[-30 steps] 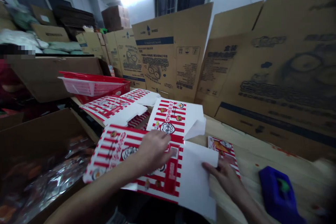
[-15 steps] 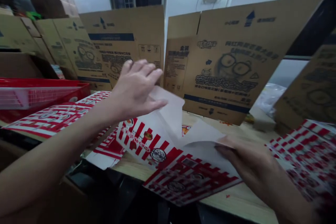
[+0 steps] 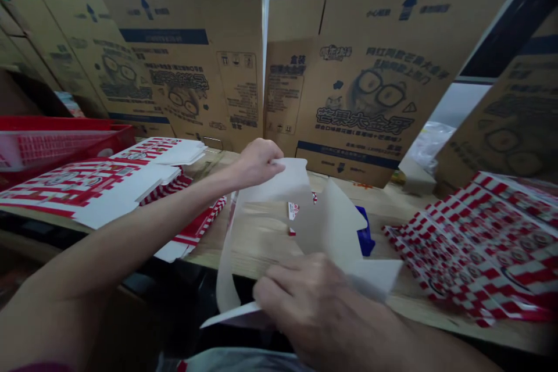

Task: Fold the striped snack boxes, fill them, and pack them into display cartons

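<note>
A red-and-white striped paper carton [image 3: 279, 209] is opened into a tube in front of me, its white inside facing me. My left hand [image 3: 257, 161] is closed on the carton's far top flap. My right hand [image 3: 309, 296] grips the near lower edge, fingers curled over the white flap. Through the open carton I see the wooden table top [image 3: 261, 238].
Flat striped cartons lie stacked at the left [image 3: 96, 180] and at the right [image 3: 475, 238]. A red plastic basket [image 3: 65, 139] stands far left. Large brown shipping boxes [image 3: 370, 87] line the back of the table. A blue object [image 3: 364, 232] sits behind the carton.
The flat carton has been lifted and opened into a tube. My left hand came down onto its far flap; my right hand moved to the near edge. The camera view has shifted right.
</note>
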Demonstrator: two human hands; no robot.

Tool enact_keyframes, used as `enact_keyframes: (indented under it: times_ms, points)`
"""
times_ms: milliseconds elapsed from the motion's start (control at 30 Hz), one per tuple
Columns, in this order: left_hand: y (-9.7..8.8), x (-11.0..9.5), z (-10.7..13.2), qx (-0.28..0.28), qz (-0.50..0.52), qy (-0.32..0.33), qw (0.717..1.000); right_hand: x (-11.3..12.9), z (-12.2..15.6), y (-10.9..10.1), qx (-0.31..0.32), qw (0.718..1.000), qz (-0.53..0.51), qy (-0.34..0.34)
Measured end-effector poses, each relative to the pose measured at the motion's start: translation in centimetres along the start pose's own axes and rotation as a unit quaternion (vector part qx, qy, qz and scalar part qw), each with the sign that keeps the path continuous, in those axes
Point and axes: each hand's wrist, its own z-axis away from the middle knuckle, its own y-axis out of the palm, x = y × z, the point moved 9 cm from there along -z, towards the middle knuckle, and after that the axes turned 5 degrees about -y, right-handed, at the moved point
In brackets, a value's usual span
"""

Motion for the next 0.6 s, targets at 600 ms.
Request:
enact_keyframes:
  times_ms: [600]
  points:
    - [5.3,2.2,2.2,0.003,0.157,0.028,0.987,-5.8,1.1,11.1,0.071,0.955,-0.175,0.230]
